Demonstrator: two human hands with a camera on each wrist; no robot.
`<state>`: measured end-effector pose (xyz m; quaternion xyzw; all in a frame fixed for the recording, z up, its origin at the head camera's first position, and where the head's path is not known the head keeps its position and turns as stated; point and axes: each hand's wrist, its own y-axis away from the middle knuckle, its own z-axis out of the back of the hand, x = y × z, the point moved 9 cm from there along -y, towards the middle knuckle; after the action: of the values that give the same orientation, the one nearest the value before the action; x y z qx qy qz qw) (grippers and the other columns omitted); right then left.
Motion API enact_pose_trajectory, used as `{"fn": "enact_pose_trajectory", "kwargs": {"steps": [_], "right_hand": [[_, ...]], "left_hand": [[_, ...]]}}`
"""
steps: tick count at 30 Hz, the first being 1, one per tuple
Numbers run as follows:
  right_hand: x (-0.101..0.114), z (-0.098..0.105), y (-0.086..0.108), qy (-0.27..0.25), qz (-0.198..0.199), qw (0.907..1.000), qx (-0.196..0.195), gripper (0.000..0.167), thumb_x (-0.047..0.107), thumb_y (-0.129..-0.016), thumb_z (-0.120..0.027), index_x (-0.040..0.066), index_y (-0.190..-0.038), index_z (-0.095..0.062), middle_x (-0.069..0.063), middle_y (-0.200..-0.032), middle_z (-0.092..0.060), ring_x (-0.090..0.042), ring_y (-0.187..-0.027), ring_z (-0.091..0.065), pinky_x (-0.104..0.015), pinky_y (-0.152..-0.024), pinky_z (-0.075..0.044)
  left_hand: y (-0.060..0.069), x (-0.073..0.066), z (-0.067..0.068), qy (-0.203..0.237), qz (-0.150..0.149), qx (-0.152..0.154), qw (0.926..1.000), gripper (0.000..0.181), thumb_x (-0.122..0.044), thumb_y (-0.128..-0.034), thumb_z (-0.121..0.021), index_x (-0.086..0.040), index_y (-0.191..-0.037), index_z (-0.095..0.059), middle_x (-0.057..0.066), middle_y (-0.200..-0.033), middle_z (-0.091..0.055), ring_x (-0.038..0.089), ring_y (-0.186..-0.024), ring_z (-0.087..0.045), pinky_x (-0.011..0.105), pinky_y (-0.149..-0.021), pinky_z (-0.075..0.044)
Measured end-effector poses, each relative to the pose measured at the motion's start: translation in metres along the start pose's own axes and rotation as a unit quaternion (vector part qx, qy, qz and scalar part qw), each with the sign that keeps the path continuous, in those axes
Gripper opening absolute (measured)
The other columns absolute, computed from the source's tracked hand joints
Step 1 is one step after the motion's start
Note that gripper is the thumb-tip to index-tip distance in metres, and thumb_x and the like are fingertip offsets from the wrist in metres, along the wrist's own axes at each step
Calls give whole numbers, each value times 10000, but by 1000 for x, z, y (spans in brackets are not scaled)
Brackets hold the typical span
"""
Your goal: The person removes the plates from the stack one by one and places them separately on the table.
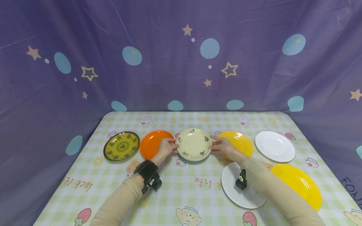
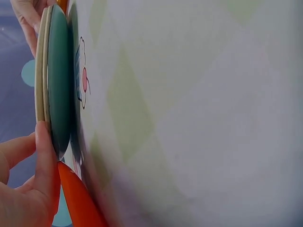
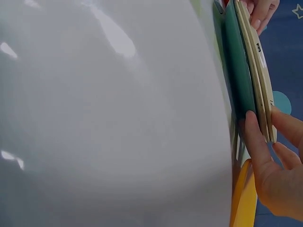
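Note:
A round cream plate (image 1: 194, 145) with small printed motifs around its rim tops a stack at the table's middle. Both wrist views show a second cream rim beneath it and a green plate (image 2: 58, 80) at the bottom. My left hand (image 1: 167, 147) grips the stack's left edge, its fingers (image 2: 45, 151) at the cream rims. On the opposite edge my right hand (image 1: 223, 147) holds the rims between thumb and fingers (image 3: 258, 142). Whether the green plate touches the cloth cannot be told.
An orange plate (image 1: 151, 144) and a patterned olive plate (image 1: 121, 146) lie left. To the right are a yellow plate (image 1: 240, 141), a white plate (image 1: 275, 146), a nearer yellow plate (image 1: 299, 182) and a nearer white plate (image 1: 234, 191), partly under my right forearm.

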<state>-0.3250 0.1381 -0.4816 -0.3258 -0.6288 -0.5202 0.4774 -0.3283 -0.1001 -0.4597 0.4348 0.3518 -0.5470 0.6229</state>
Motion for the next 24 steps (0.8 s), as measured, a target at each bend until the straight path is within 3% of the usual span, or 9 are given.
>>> {"fn": "enact_pose_trajectory", "kwargs": {"steps": [12,24], "right_hand": [[-1,0,1,48,-63,10000,-46,604,-24,-816,-583,58,-1360,-335,-288,-1210,-459,-216,-862,-618,-337,-797,-520],[0,0,0,157,45,9999,-4,564,-41,-832,-553,24,-1350,-340,-296,-1210,-456,-192,-846,-622,-330,-806,-515]], "left_hand": [[0,-3,1,-283,-37,-250,9993,300,22,-753,-650,87,-1038,-582,114,-696,-554,113,-475,-547,289,-545,-553],[1,-1,7,96,48,-274,9996,307,33,-767,-622,83,-1066,-574,161,-767,-601,129,-501,-559,266,-525,-548]]}}
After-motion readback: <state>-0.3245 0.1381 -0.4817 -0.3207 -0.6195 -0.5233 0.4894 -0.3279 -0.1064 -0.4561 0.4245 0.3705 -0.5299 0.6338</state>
